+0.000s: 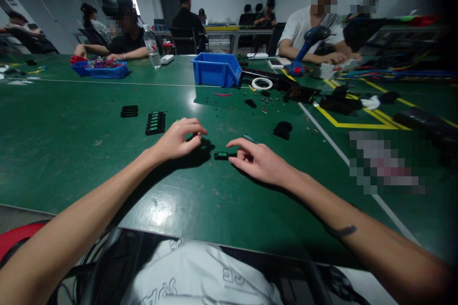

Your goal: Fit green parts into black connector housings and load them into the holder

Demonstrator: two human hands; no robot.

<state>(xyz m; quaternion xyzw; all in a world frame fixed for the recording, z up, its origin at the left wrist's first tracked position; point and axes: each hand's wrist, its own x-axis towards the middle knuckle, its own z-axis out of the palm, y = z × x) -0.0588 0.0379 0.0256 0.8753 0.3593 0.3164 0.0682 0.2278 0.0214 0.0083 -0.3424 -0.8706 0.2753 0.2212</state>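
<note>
A small black plastic case with a green circuit board [222, 155] lies flat on the green table [171, 190] in front of me. My right hand [259, 161] is beside its right end, thumb tip close to or touching it; I cannot tell which. The index finger reaches out, apart from the thumb, and the other fingers curl. Just behind that hand lies a teal object [249, 138], partly hidden. My left hand [182, 138] hovers to the left of the case, fingers bent and apart, with nothing visible in it. Left of this hand sits a row of black cases with green boards [155, 123].
Black frames [129, 111] lie at left, stacked black parts [283, 129] at right. Farther back are a blue bin [216, 70], a white tape ring [262, 84], loose screws, a blue power drill [309, 47] and a water bottle [152, 47]. People sit across the table.
</note>
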